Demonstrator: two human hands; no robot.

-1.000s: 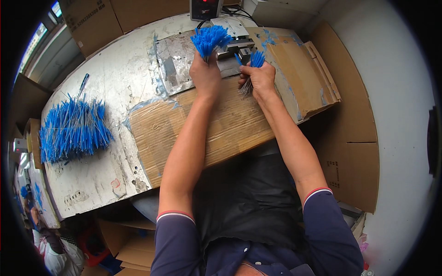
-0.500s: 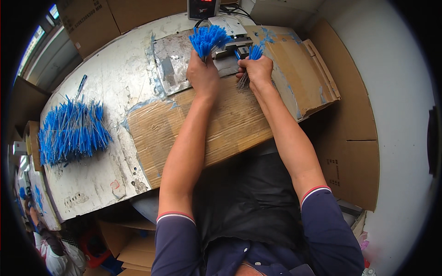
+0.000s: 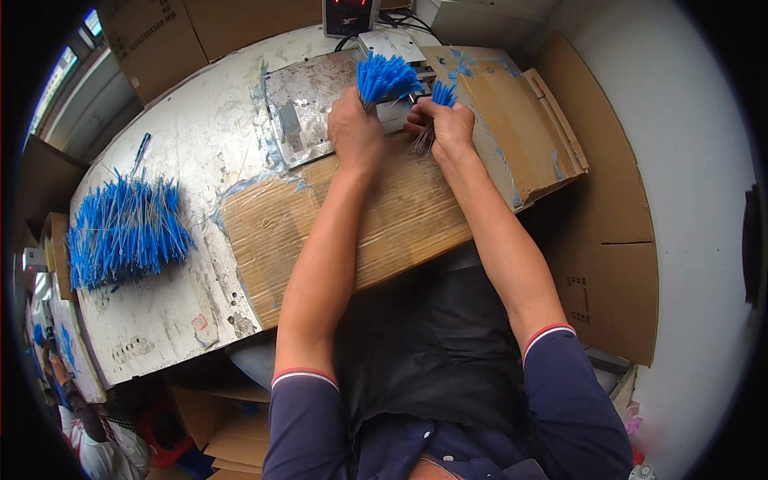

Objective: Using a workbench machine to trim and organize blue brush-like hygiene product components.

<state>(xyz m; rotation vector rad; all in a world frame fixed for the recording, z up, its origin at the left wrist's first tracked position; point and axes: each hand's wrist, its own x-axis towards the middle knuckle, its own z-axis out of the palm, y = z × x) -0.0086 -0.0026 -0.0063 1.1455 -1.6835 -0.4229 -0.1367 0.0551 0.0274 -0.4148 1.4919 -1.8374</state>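
My left hand (image 3: 354, 128) is closed round a thick bunch of thin wires with blue tips (image 3: 387, 78), the tips fanning out above the fist. To its right, my right hand (image 3: 445, 126) grips a smaller bunch of the same blue-tipped wires (image 3: 442, 94), whose bare ends (image 3: 423, 141) hang below the fingers. Both hands are over the far edge of the cardboard, in front of a small metal fixture (image 3: 426, 76) partly hidden by the larger bunch. At the left of the table lies a big pile of blue-tipped wires (image 3: 128, 232).
Flattened cardboard (image 3: 344, 216) covers the near table edge. A metal plate (image 3: 300, 104) lies behind it, and a device with a red display (image 3: 350, 16) stands at the back. A cardboard box (image 3: 512, 120) is at the right. A pen (image 3: 142, 148) lies beyond the pile.
My left hand has tilted its bunch to the right, bringing the blue tips closer to the right hand and over the fixture. The right hand has shifted only slightly.
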